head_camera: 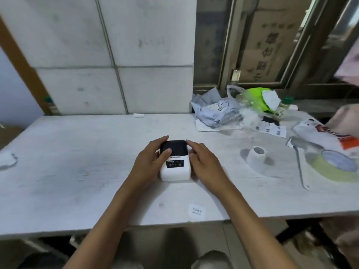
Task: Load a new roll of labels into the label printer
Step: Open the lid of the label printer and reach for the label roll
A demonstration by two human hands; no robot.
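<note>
label printer (174,171) on bench (77,162), left grip (149,162) and right grip (204,164) curled round its sides; likely light, rigid, smooth. label roll (256,157) well apart, right; take by its sides.

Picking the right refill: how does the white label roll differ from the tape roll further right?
The label roll is white; the tape roll is pale yellow-green. The label roll is narrower with a small core; the tape roll is wider with a large opening. The label roll sits nearer the label printer. Both rest hole-up.
</note>
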